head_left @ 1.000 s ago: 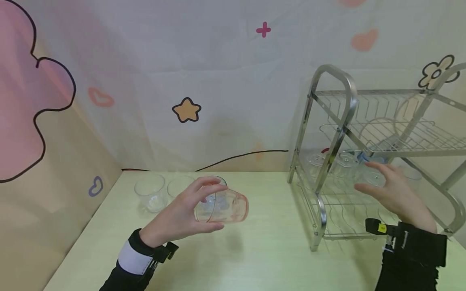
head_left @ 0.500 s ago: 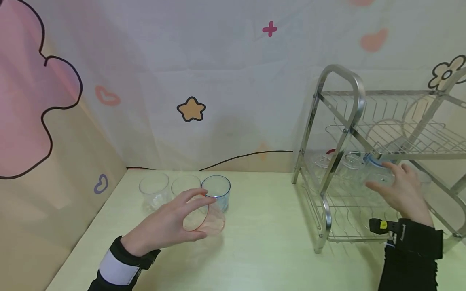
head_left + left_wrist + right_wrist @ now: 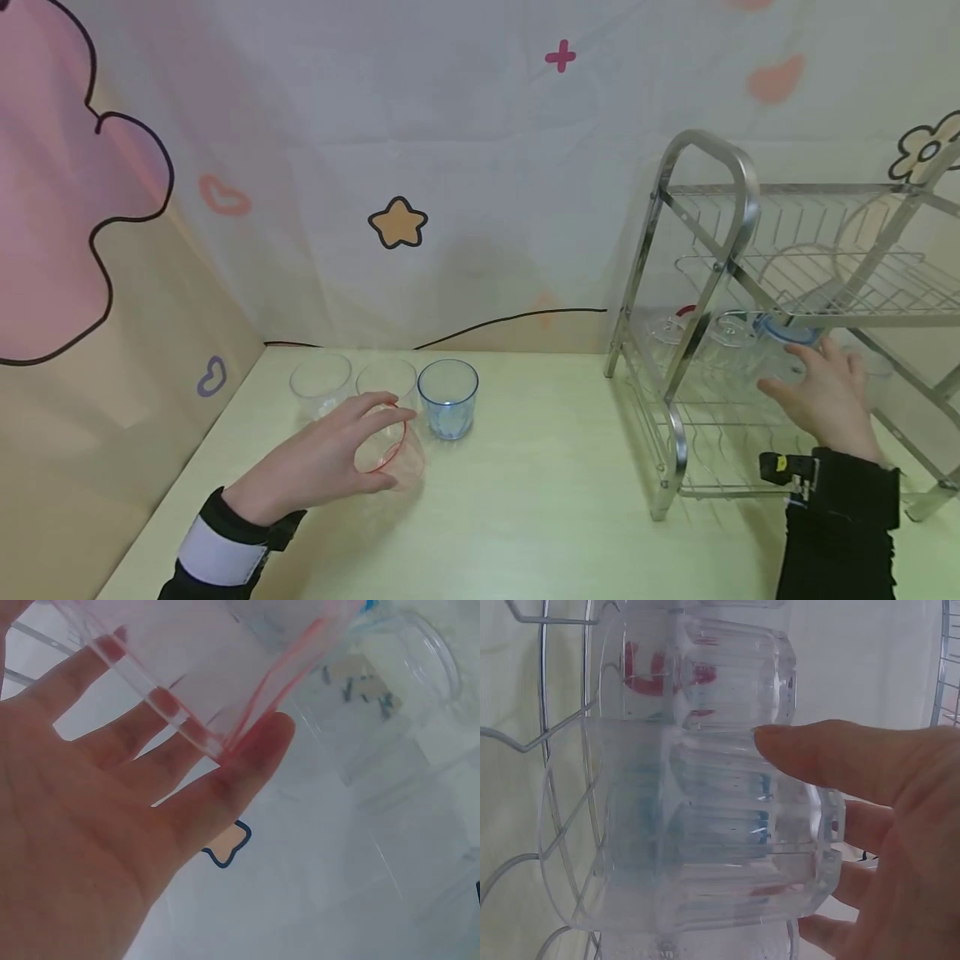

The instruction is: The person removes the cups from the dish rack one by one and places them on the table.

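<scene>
My left hand [image 3: 322, 458] holds a pink-tinted clear glass [image 3: 411, 463] between thumb and fingers, low over the table's left half. Its red-edged rim faces my palm; whether its base touches the table cannot be told. Behind it a blue-tinted glass [image 3: 450, 415] and two clear glasses stand upright, the left one [image 3: 318, 379] partly covered by my hand. At the rack's lower shelf, my right hand [image 3: 828, 400] has thumb and fingers round the base end of an upside-down clear glass [image 3: 720, 832]. Through the glass, the fingertips show only faintly.
A two-tier metal dish rack [image 3: 678, 446] stands on the right, its upper tier bearing plates. Several other glasses share the lower shelf, including one with a red marking [image 3: 652, 675]. Rack posts and the upper tier surround my right hand. A printed cloth [image 3: 487, 167] hangs behind.
My left hand has carried the pink glass left and down, turning its rim towards me and uncovering the blue glass. My right hand has reached in to a glass on the lower shelf.
</scene>
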Action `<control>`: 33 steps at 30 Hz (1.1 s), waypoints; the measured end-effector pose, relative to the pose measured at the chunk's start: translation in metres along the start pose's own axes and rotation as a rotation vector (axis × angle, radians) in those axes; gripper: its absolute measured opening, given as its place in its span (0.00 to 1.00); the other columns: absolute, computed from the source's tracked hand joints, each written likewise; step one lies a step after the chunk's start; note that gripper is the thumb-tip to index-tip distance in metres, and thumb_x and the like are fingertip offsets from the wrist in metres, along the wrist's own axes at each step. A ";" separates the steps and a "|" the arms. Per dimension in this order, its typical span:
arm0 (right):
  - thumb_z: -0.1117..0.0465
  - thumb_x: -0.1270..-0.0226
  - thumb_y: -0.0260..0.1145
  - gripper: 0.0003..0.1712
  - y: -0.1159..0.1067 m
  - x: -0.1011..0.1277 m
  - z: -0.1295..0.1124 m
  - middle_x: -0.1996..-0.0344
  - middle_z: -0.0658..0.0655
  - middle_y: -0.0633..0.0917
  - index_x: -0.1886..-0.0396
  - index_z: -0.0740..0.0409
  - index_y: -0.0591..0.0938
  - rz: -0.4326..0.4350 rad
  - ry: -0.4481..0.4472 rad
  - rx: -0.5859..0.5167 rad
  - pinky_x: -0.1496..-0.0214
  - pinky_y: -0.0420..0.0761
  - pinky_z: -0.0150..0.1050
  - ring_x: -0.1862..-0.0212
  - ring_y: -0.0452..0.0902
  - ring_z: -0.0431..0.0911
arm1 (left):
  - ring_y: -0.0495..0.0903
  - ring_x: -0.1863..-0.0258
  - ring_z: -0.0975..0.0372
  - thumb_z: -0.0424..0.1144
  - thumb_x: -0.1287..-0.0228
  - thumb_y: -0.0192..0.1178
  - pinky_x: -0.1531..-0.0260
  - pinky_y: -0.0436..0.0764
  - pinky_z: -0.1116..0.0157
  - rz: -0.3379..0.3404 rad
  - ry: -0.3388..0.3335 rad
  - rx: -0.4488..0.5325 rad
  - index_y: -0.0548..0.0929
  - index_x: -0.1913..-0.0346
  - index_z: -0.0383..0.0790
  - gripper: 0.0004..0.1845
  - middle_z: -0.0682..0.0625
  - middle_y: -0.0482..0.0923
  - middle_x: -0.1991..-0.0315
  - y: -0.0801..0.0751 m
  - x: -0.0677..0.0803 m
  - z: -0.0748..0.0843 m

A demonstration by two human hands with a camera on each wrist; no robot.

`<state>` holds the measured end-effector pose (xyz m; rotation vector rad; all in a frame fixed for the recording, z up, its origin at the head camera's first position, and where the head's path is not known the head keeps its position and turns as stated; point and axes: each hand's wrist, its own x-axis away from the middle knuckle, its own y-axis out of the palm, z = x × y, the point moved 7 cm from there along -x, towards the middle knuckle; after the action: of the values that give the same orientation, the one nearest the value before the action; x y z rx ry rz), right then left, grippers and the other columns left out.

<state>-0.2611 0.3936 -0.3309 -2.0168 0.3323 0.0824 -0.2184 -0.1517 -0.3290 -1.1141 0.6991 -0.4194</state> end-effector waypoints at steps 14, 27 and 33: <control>0.49 0.30 0.61 0.45 0.000 -0.004 -0.003 0.30 0.81 0.43 0.28 0.73 0.54 -0.004 0.019 0.020 0.43 0.41 0.80 0.31 0.24 0.77 | 0.73 0.44 0.46 0.43 0.51 0.75 0.48 0.76 0.46 0.005 -0.104 -0.072 0.77 0.39 0.42 0.34 0.39 0.71 0.41 0.000 0.000 -0.024; 0.52 0.32 0.64 0.50 0.002 -0.002 -0.002 0.33 0.83 0.48 0.25 0.71 0.47 -0.018 0.025 0.036 0.43 0.41 0.80 0.31 0.25 0.77 | 0.75 0.48 0.46 0.39 0.51 0.75 0.49 0.77 0.47 0.027 -0.142 -0.106 0.79 0.41 0.39 0.31 0.37 0.74 0.45 0.000 -0.001 -0.043; 0.52 0.33 0.64 0.52 0.007 -0.001 -0.002 0.33 0.83 0.45 0.25 0.69 0.44 -0.046 0.025 0.039 0.45 0.40 0.82 0.31 0.21 0.76 | 0.76 0.52 0.47 0.34 0.53 0.74 0.53 0.78 0.50 0.074 -0.100 -0.138 0.81 0.45 0.38 0.28 0.38 0.75 0.50 -0.002 0.003 -0.046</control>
<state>-0.2639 0.3887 -0.3358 -1.9872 0.3006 0.0217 -0.2487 -0.1851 -0.3405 -1.2268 0.6867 -0.2541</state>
